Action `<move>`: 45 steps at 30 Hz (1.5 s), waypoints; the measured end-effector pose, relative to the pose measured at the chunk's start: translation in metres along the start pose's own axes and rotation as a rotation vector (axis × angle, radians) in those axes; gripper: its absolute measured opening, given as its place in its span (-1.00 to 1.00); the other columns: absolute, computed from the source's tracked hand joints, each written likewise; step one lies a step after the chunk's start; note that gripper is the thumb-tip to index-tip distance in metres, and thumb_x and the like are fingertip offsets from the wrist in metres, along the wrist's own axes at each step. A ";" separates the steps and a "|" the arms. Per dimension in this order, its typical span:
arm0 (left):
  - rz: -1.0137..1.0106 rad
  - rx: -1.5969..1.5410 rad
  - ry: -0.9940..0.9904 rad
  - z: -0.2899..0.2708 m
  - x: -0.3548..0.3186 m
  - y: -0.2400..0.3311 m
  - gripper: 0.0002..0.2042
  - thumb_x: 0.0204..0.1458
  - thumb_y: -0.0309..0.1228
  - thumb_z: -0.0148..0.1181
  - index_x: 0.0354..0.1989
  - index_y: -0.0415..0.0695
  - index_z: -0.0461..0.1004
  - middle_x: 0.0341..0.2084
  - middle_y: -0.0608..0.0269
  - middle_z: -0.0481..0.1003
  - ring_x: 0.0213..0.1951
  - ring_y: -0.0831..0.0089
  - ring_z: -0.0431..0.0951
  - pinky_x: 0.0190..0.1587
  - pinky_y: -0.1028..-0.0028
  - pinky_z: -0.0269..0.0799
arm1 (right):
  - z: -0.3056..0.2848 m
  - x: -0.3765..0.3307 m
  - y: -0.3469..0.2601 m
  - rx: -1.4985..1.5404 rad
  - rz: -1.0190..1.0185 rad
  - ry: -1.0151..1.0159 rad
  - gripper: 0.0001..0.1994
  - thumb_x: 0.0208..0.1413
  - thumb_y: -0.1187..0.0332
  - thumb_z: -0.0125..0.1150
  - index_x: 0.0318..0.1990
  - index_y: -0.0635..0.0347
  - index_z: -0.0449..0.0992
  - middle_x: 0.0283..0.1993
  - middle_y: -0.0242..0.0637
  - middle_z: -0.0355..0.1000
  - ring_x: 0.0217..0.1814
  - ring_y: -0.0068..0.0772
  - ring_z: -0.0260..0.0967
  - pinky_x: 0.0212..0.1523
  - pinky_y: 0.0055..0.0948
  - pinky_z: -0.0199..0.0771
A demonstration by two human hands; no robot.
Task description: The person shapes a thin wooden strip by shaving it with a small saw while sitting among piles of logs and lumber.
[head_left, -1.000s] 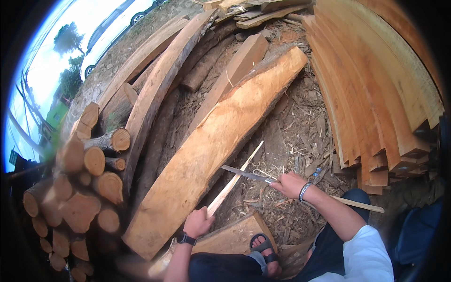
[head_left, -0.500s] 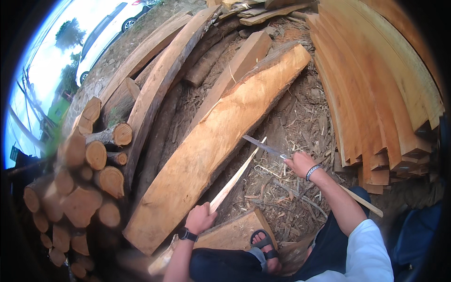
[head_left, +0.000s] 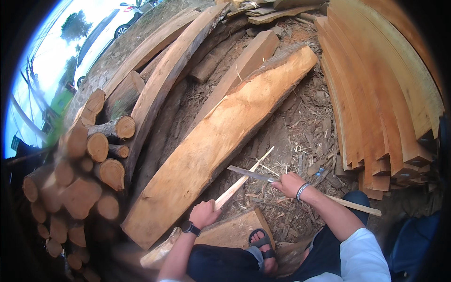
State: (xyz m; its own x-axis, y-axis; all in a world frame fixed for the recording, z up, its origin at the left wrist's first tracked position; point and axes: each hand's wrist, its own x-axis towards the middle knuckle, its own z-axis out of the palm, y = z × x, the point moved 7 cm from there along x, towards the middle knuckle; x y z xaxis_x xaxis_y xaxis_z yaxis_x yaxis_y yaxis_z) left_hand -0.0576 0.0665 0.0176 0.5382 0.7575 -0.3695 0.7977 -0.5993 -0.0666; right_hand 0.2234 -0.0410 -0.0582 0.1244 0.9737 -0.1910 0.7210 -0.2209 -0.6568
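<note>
My left hand grips the thick end of a pale, split wooden stick, which tapers to a point away from me. In my right hand is a long-handled knife, its narrow grey blade pointing left. The blade crosses the stick near its middle; whether the edge bites into the wood cannot be made out. A straight pale handle runs back from my right fist, beneath the forearm, past my knee. Both fists are closed.
A thick sawn slab lies diagonally in front of me. Cut logs are piled at left, and stacked planks stand at right. A shorter timber piece lies by my sandalled foot. Wood chips cover the ground.
My right hand has come down and left, bringing the blade from near the stick's tip to across its middle. The left hand still grips the stick. The whole view has shifted slightly.
</note>
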 end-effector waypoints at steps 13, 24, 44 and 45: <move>-0.050 -0.101 0.049 -0.006 0.001 -0.005 -0.63 0.02 -0.15 0.11 -0.36 -0.31 0.48 -0.40 -0.27 0.55 -0.27 -0.16 0.57 -0.16 0.02 0.48 | -0.027 0.010 0.019 -0.023 0.095 0.085 -0.48 0.27 0.00 0.04 -0.32 0.42 0.59 -0.33 0.24 0.52 -0.21 0.24 0.52 -0.13 0.03 0.51; -0.076 -0.103 0.056 -0.011 -0.005 -0.008 -0.62 0.00 -0.14 0.10 -0.38 -0.31 0.47 -0.42 -0.29 0.54 -0.26 -0.17 0.57 -0.15 0.02 0.48 | -0.024 0.013 0.014 -0.023 0.033 0.026 -0.40 0.27 -0.05 0.02 -0.35 0.49 0.58 -0.34 0.31 0.49 -0.23 0.25 0.51 -0.14 0.02 0.52; -0.066 -0.035 0.041 -0.016 -0.007 0.005 -0.65 0.00 -0.18 0.06 -0.34 -0.29 0.49 -0.41 -0.25 0.56 -0.28 -0.13 0.59 -0.17 0.05 0.50 | -0.003 0.002 -0.009 -0.024 -0.012 -0.009 -0.44 0.28 -0.02 0.01 -0.39 0.42 0.59 -0.37 0.25 0.50 -0.25 0.25 0.50 -0.15 0.00 0.51; -0.082 -0.037 0.025 -0.016 -0.009 0.006 -0.66 0.01 -0.18 0.06 -0.34 -0.28 0.49 -0.41 -0.24 0.56 -0.28 -0.12 0.59 -0.17 0.05 0.50 | 0.009 -0.002 -0.013 -0.020 -0.054 -0.042 -0.44 0.28 -0.02 0.01 -0.39 0.42 0.59 -0.36 0.25 0.50 -0.24 0.25 0.50 -0.16 -0.01 0.51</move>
State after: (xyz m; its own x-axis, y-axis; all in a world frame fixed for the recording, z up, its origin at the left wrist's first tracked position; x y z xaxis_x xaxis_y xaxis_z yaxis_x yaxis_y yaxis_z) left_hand -0.0531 0.0607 0.0355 0.4767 0.8103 -0.3408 0.8488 -0.5252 -0.0615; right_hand 0.2079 -0.0402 -0.0560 0.0562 0.9808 -0.1865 0.7391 -0.1665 -0.6527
